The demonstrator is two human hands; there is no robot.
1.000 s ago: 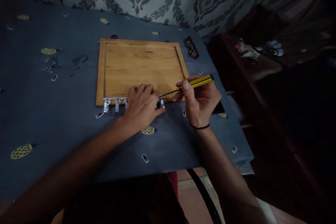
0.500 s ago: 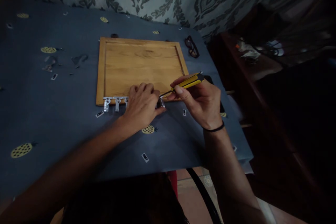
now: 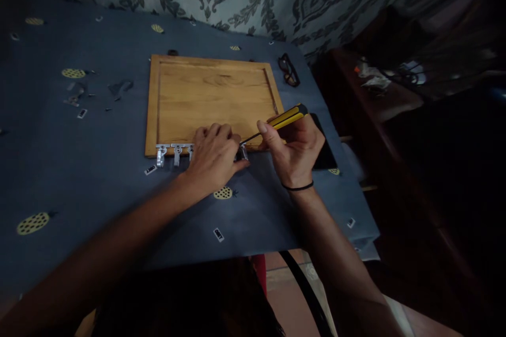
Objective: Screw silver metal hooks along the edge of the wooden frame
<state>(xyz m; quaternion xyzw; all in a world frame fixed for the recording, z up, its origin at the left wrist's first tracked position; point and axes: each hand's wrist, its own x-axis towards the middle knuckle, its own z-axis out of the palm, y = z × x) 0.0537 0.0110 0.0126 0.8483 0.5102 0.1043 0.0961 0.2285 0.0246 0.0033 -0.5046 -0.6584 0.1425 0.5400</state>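
A framed wooden panel (image 3: 215, 97) lies flat on the blue cloth. Along its near edge runs a silver metal hook rail (image 3: 176, 154), partly covered by my left hand (image 3: 215, 155). That hand's fingers curl over the rail, and its thumb is near the hook at the right end. My right hand (image 3: 298, 152) grips a yellow and black screwdriver (image 3: 290, 116) by the handle. The shaft slants down to the left, its tip at the rail beside my left fingers. Whatever sits under the tip is too small to make out.
Loose metal hooks (image 3: 74, 96) and several small screws lie on the cloth at left. Black-framed glasses (image 3: 289, 69) rest past the panel's far right corner. A flat black object (image 3: 326, 150) is beyond my right hand. Dark furniture (image 3: 379, 131) stands beside the table.
My right hand has turned and shifted left around the screwdriver handle, uncovering more of the flat black object. The tip, my left hand and the panel stay about where they were.
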